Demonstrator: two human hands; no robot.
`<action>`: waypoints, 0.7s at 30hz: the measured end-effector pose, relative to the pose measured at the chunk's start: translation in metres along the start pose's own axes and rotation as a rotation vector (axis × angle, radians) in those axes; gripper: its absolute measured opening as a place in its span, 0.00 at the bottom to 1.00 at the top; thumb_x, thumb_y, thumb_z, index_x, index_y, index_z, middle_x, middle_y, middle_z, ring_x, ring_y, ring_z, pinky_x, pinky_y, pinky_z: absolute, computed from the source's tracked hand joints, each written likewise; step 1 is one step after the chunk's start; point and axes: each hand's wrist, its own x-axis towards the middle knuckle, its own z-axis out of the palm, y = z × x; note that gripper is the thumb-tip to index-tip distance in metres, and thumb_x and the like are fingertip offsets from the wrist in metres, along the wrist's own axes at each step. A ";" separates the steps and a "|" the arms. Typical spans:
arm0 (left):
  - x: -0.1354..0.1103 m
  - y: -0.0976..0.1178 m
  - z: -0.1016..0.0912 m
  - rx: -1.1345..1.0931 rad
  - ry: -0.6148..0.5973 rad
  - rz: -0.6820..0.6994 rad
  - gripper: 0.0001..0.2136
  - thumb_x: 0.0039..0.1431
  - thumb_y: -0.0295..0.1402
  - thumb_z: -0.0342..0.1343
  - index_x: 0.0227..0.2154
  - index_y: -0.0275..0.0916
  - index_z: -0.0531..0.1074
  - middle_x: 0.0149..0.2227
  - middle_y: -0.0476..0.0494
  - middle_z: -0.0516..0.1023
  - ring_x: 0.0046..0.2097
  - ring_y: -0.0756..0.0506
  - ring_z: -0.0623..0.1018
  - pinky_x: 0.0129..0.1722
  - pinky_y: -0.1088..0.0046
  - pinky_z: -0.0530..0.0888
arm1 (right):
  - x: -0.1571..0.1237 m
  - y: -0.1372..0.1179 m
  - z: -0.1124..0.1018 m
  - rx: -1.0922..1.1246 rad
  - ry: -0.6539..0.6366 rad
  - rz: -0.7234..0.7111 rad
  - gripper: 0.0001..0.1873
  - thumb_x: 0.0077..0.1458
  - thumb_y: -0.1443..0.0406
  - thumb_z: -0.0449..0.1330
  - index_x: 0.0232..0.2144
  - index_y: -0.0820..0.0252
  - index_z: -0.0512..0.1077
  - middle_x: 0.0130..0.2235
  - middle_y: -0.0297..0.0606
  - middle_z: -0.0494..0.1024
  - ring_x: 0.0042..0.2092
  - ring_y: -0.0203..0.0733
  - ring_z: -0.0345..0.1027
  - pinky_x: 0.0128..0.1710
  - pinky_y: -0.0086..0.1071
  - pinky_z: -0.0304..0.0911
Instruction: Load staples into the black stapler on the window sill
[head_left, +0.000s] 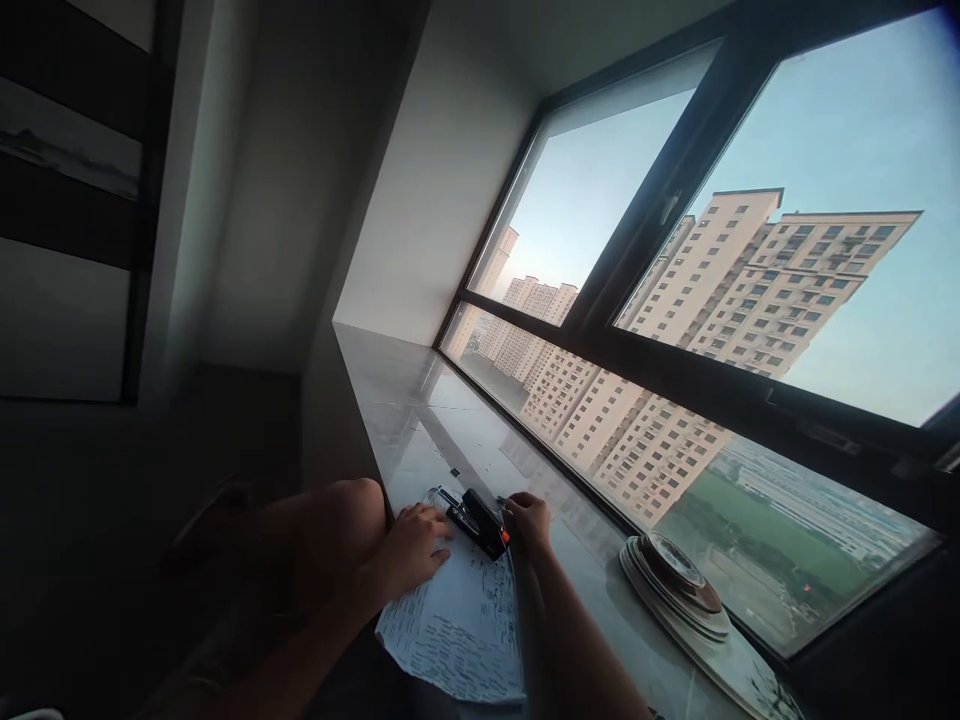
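A black stapler [480, 527] with a small orange part lies across the top of a white sheet of paper [450, 640]. Its top arm appears lifted from its base. Rows of short dark marks cover much of the paper; whether they are staples or writing I cannot tell. My left hand [415, 545] rests on the sheet, fingers stretched out beside the stapler's left side. Just right of the stapler, my right hand [529, 518] has its fingers pinched together around something small, mostly hidden by the fingers.
The glossy stone windowsill [405, 395] runs along a dark-framed window [600, 330]. A stack of plates [675, 590] sits on its right side near the glass. One small dark piece [455, 471] and scattered specks lie beyond the stapler. My bent knee [352, 510] is at the sill's left edge.
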 end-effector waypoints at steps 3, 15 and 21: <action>-0.001 -0.001 0.008 0.024 0.035 0.007 0.10 0.55 0.34 0.59 0.40 0.49 0.79 0.52 0.44 0.76 0.56 0.37 0.70 0.57 0.55 0.62 | 0.011 -0.002 0.006 0.003 0.019 -0.012 0.10 0.37 0.61 0.59 0.20 0.62 0.77 0.22 0.42 0.79 0.29 0.48 0.75 0.28 0.32 0.63; 0.064 -0.035 -0.011 -0.120 0.344 -0.049 0.13 0.64 0.34 0.44 0.36 0.43 0.75 0.36 0.42 0.79 0.41 0.43 0.77 0.44 0.69 0.70 | -0.015 0.004 -0.011 0.176 0.072 -0.079 0.14 0.47 0.56 0.58 0.26 0.61 0.75 0.23 0.37 0.75 0.28 0.43 0.69 0.29 0.32 0.62; 0.144 -0.055 -0.014 -0.121 -0.039 0.168 0.14 0.53 0.28 0.51 0.37 0.42 0.80 0.46 0.43 0.82 0.49 0.44 0.78 0.53 0.68 0.70 | -0.022 -0.009 -0.014 0.631 -0.463 -0.338 0.29 0.51 0.42 0.58 0.37 0.62 0.77 0.33 0.40 0.77 0.32 0.40 0.68 0.30 0.29 0.62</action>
